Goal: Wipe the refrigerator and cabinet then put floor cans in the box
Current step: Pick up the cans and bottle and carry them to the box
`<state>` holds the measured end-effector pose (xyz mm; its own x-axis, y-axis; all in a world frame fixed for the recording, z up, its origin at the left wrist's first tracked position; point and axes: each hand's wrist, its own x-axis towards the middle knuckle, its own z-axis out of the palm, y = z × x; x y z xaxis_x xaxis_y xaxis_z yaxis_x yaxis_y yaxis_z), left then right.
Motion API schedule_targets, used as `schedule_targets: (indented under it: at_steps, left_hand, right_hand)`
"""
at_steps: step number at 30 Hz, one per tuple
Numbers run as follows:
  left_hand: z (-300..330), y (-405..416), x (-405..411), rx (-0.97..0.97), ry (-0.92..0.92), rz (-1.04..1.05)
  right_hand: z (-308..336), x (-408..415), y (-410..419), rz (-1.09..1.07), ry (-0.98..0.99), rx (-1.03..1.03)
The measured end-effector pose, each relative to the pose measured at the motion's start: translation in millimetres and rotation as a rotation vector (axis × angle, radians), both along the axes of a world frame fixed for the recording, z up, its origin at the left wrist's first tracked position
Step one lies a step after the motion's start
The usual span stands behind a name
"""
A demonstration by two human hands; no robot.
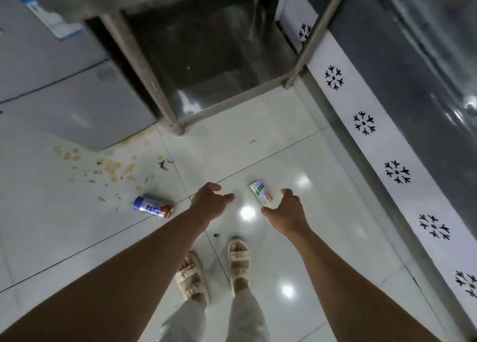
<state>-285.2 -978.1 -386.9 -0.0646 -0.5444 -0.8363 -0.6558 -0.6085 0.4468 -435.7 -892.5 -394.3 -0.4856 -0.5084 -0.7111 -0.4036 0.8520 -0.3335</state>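
A blue and white can [152, 206] lies on its side on the white floor tiles, left of my left hand [210, 202]. A small green and white carton [261, 194] lies on the floor between my two hands, just above my right hand [285, 212]. Both hands reach downward with fingers apart and hold nothing. The grey refrigerator [51, 88] stands at the left. A cabinet with a white snowflake-patterned strip [382, 150] runs along the right. No box is in view.
A steel-framed stand [165, 104] with a dark shelf sits ahead between refrigerator and cabinet. Yellowish stains and scraps [113, 166] mark the floor by the refrigerator's corner. My sandalled feet [214, 272] stand below the hands.
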Motion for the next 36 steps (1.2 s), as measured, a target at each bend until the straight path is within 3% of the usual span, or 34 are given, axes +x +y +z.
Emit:
schedule_targets:
  at_steps: [13,20,29,36]
  left_hand:
    - [-283,-13,-67,0.045,-0.005,-0.033]
    - [-396,-17,-71,0.023,-0.043,-0.047]
    - [-458,-25,-45,0.035,-0.048,-0.032]
    - [-438,-30,-7,0.036,-0.063,0.029]
  right_hand:
    - [-306,-61,-19,0.002,0.044,0.027]
    - [-432,-63,-8,0.073,0.149,0.018]
    - [-507,-59,-19,0.142,0.336,0.024]
    - [-487,-26,-38,0.209,0.327,0.039]
